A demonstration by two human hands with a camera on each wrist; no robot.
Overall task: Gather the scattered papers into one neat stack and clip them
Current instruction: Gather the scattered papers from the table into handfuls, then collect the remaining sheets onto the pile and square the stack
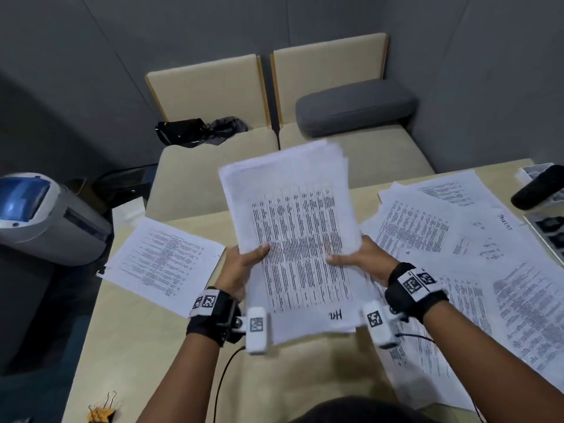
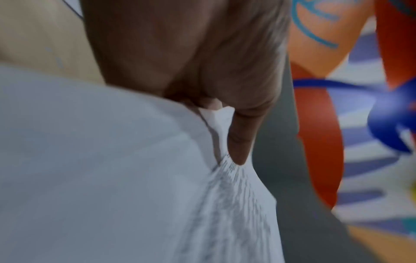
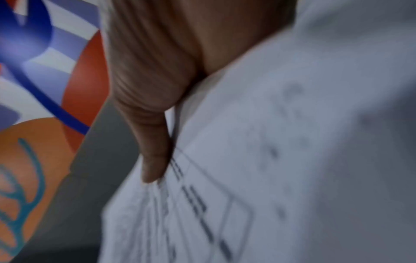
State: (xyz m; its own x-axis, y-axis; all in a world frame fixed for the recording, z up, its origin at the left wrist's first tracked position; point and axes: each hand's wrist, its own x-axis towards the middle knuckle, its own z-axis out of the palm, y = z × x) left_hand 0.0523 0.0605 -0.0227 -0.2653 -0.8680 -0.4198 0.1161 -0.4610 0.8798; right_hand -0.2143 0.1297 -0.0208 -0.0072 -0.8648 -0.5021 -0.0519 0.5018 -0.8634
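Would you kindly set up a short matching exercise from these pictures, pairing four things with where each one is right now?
Things:
1. paper stack
2. single sheet
3. binder clips
4. grey cushion

Places:
A. near left corner of the table
B. on the beige bench behind the table
C. held up by the left hand and right hand
D. flat on the table, left of the hands

Pairs: 1-C, 2-D, 3-A, 4-B

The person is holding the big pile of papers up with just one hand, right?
Not quite. Both hands hold the pile of papers: the left hand grips its left edge and the right hand its right edge, as the head view shows.
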